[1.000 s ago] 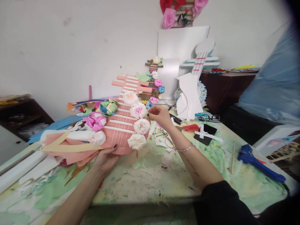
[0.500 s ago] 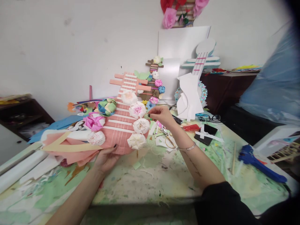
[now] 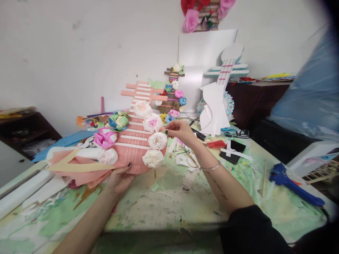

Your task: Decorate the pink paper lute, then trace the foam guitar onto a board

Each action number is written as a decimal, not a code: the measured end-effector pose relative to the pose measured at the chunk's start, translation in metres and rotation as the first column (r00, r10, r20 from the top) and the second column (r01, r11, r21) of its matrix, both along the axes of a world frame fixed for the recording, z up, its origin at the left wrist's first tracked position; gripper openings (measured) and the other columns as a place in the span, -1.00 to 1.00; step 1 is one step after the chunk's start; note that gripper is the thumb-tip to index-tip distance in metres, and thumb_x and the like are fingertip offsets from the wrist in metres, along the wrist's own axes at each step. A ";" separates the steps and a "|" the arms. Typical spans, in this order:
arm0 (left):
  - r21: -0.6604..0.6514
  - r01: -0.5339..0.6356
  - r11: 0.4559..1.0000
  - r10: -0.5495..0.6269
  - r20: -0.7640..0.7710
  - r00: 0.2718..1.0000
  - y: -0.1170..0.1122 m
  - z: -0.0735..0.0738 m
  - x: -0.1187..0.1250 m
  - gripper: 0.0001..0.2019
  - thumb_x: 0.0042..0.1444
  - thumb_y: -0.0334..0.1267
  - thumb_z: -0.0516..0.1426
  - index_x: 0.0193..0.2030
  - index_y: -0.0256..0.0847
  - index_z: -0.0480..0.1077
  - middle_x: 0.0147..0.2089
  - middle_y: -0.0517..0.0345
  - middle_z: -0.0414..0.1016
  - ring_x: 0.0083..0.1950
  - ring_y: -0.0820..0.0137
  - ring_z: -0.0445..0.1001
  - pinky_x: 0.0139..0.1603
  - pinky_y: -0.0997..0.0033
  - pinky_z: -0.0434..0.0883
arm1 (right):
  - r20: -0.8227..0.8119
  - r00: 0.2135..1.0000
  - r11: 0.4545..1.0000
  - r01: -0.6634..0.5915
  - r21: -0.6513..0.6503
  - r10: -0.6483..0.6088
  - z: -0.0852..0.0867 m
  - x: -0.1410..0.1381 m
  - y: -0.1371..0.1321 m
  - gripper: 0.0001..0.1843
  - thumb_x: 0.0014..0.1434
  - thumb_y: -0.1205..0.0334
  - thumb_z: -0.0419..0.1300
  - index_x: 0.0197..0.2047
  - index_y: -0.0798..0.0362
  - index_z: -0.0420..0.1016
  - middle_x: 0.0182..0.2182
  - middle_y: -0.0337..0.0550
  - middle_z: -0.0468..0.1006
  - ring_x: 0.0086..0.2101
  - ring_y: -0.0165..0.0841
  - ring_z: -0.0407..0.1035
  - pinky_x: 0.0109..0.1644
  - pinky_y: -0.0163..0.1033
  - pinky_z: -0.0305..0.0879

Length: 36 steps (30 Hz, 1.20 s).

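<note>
My left hand (image 3: 120, 181) grips the lower edge of a pink paper lute (image 3: 132, 150), thumb on its front and fingers behind. The lute leans back, with white strips and thin strings down its face. White paper flowers (image 3: 153, 158) line its right side. On its left are a green-blue flower (image 3: 118, 121), a pink flower (image 3: 105, 137) and a speckled white one (image 3: 107, 156). A pale green paper leaf (image 3: 155, 84) sits near its top. My right hand (image 3: 180, 131) is closed in a pinch beside the right-hand flowers; whatever its fingertips hold is hidden.
A brown flowered lute (image 3: 169, 106) and a white one (image 3: 227, 70) stand behind. Gold-handled scissors (image 3: 192, 160), paper scraps, a black phone (image 3: 233, 151), glasses (image 3: 242, 133) and a blue glue gun (image 3: 293, 185) lie to the right. Paper sheets and rolls (image 3: 29, 185) fill the left.
The pink lute's top has tipped slightly to the left in my left hand. My right hand has shifted a little left with it, still pinched.
</note>
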<state>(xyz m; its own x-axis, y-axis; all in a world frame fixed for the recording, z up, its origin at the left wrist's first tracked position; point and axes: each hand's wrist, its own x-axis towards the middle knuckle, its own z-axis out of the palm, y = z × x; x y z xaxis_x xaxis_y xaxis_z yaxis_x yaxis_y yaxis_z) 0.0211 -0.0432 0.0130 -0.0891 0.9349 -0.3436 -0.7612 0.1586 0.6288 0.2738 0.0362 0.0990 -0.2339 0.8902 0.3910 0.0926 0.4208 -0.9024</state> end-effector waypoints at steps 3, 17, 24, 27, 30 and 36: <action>0.013 0.001 1.000 -0.001 0.001 1.000 0.000 0.000 0.000 -0.67 0.05 -0.65 -0.02 -0.21 -0.31 0.49 -0.42 0.02 0.60 -0.34 0.31 0.59 -0.16 0.29 0.56 | -0.003 1.000 1.000 0.000 0.004 0.000 0.000 0.000 0.001 -0.80 -0.15 0.32 0.27 -0.37 0.16 0.47 -0.56 -0.24 0.49 -0.54 -0.47 0.37 -0.42 -0.33 0.33; 0.029 -0.006 1.000 0.006 0.020 1.000 0.000 0.000 0.000 -0.55 0.02 -0.67 -0.01 -0.04 -0.24 0.47 -0.41 0.06 0.61 -0.35 0.31 0.59 -0.06 0.22 0.52 | -0.042 0.999 0.991 0.013 -0.130 -0.019 0.009 0.007 0.000 -0.95 0.02 0.33 0.18 -0.39 0.11 0.38 -0.55 -0.27 0.47 -0.54 -0.49 0.40 -0.42 -0.35 0.44; 0.018 -0.012 1.000 0.012 0.018 1.000 0.001 -0.001 0.000 -0.58 0.01 -0.68 -0.02 -0.11 -0.27 0.48 -0.39 0.05 0.62 -0.34 0.32 0.60 -0.14 0.30 0.55 | 0.087 0.983 0.979 -0.147 -0.141 0.160 0.013 0.013 -0.007 -0.79 -0.17 0.38 0.30 -0.36 0.14 0.45 -0.45 -0.21 0.54 -0.45 -0.48 0.42 -0.31 -0.34 0.41; 0.009 -0.019 1.000 0.020 -0.005 1.000 0.002 -0.002 -0.001 -0.57 0.01 -0.67 -0.01 -0.06 -0.27 0.48 -0.38 0.04 0.62 -0.32 0.32 0.60 -0.09 0.28 0.53 | 0.170 0.968 0.977 -0.162 -0.137 0.184 0.013 0.014 -0.008 -0.79 -0.21 0.44 0.26 -0.39 0.14 0.45 -0.45 -0.21 0.55 -0.45 -0.48 0.40 -0.35 -0.37 0.37; 0.007 -0.015 1.000 0.015 -0.016 1.000 0.003 -0.002 -0.001 -0.57 0.03 -0.67 -0.02 -0.04 -0.30 0.46 -0.36 0.02 0.62 -0.32 0.32 0.60 -0.10 0.26 0.54 | 0.249 0.947 0.970 -0.157 -0.188 0.201 0.010 0.016 -0.005 -0.83 -0.21 0.48 0.21 -0.44 0.12 0.44 -0.52 -0.21 0.54 -0.50 -0.46 0.40 -0.42 -0.35 0.37; 0.087 0.004 0.996 -0.004 -0.004 1.000 0.006 -0.008 -0.005 -0.57 0.07 -0.66 -0.04 -0.03 -0.27 0.46 -0.22 -0.01 0.62 -0.18 0.30 0.59 -0.04 0.22 0.52 | 0.522 0.832 0.963 -0.054 -0.263 0.189 -0.007 0.023 0.006 -0.80 -0.31 0.58 0.20 -0.63 0.10 0.49 -0.72 -0.21 0.45 -0.67 -0.41 0.33 -0.59 -0.31 0.27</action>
<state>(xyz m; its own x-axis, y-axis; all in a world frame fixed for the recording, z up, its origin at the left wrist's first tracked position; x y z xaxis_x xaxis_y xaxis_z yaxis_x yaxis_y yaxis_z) 0.0156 -0.0372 0.0051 -0.0866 0.9617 -0.2602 -0.7584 0.1058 0.6432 0.2964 0.0426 0.0919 -0.4585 0.8878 -0.0394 0.5533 0.2505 -0.7944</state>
